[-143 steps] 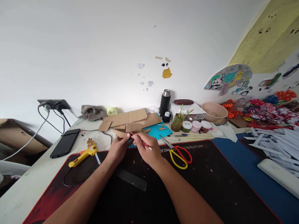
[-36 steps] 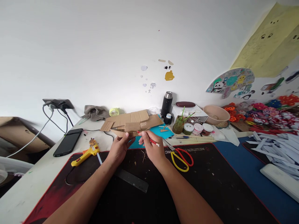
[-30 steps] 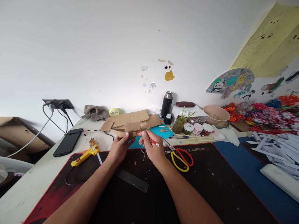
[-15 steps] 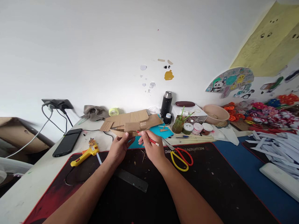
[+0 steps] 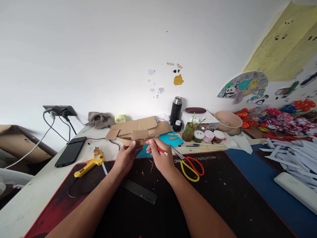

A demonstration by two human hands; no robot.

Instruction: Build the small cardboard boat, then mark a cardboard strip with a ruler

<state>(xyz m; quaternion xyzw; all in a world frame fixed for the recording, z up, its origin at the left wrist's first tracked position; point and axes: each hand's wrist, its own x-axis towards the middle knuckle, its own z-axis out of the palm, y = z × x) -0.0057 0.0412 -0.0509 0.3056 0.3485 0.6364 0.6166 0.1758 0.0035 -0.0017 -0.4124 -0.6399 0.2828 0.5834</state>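
Between thumb and fingers, my left hand (image 5: 125,156) pinches a small piece of brown cardboard (image 5: 126,142). My right hand (image 5: 160,152) grips a red pencil (image 5: 162,151), whose tip end is up against the right end of that piece. Just behind lie larger cardboard pieces (image 5: 138,125), one with white print, partly over a blue sheet (image 5: 160,141). To the right of my right hand rest scissors (image 5: 192,168) with one yellow and one red handle. A dark flat ruler-like strip (image 5: 140,191) lies on the black mat (image 5: 208,205) between my forearms.
On the left are a yellow glue gun (image 5: 90,164) and a black phone (image 5: 70,152). Behind stand a black flask (image 5: 176,110), a jar with green sticks (image 5: 188,133), small paint pots (image 5: 209,136) and a bowl (image 5: 228,120). White paper strips (image 5: 292,153) pile up at the right.
Both hands hold nearly the same pose. The view has shifted very slightly; nothing has been picked up or let go.
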